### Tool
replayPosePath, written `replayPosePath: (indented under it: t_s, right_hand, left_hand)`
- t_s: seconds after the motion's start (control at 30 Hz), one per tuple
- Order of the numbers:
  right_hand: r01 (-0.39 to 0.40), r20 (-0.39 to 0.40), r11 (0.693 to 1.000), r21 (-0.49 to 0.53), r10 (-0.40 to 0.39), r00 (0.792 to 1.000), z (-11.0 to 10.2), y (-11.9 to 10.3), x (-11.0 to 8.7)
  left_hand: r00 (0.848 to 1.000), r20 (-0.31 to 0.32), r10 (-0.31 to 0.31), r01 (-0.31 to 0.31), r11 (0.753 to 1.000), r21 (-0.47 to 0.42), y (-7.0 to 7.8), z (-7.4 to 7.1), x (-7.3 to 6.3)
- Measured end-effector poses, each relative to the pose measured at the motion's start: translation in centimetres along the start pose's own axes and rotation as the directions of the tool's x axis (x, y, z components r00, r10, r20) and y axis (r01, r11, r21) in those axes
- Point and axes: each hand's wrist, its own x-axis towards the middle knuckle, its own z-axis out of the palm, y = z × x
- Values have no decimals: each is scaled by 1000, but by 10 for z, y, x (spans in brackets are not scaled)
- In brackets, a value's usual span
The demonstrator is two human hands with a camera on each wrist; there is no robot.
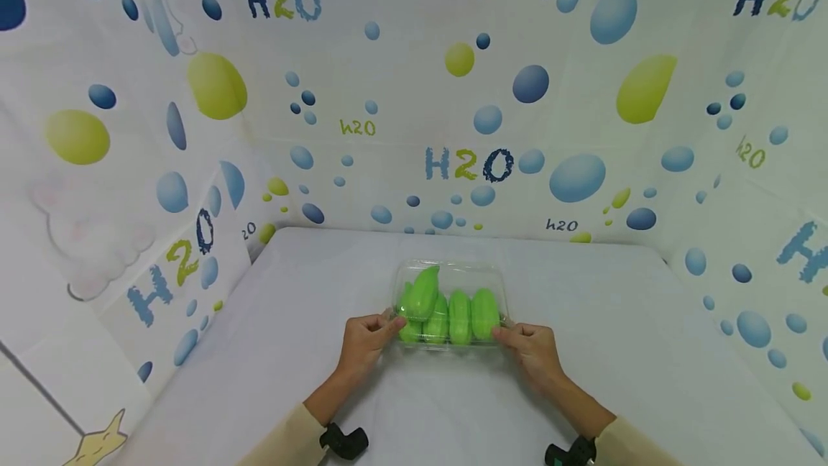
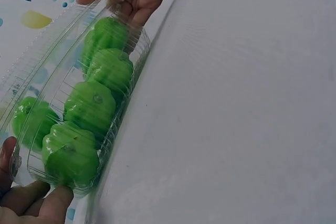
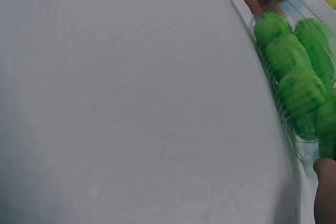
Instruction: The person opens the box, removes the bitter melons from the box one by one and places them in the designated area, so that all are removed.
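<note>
A clear plastic clamshell box (image 1: 453, 268) is held over the white table between both hands. Several bright green, lobed peppers (image 1: 459, 316) lie inside it, side by side, one of them (image 1: 424, 293) higher at the left. My left hand (image 1: 365, 340) grips the box's left end, with the thumb along the near side. At the opposite end my right hand (image 1: 533, 351) pinches the corner between thumb and fingers. The left wrist view shows the box (image 2: 79, 24) tilted, with ribbed see-through walls. Only part of the peppers (image 3: 287, 56) shows in the right wrist view.
A white cloth covers the table (image 1: 621, 322) around the box. Behind and at both sides hangs a white curtain (image 1: 401, 56) printed with blue and green drops and H2O lettering. A dark wrist-worn device (image 1: 344, 443) sits at each sleeve.
</note>
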Motion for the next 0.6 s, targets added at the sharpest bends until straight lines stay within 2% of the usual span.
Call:
replayPosePath:
  t_s: [0.1,0.23,0.4,0.5,0.6]
  right_hand:
    - [5,18,1000,25,-5,1000,0,1,-2]
    - [15,48,1000,-2,-15,999,-3,0,-5]
    - [64,103,985,-161,-47,994,-11,-7,-8]
    - [121,136,950,-287,-85,987,-14,-14,-11]
    - [178,165,925,-335,-129,978,-16,-20,-14]
  left_hand:
    - [1000,9,-11,11,1000,7,0,-1,-1]
    - [999,29,-36,36,999,15,1,-3,-2]
    - [995,76,-59,56,997,48,5,-7,-2]
    - [992,108,-66,57,995,81,10,-11,-2]
    - [990,128,-67,53,993,108,16,-15,-1]
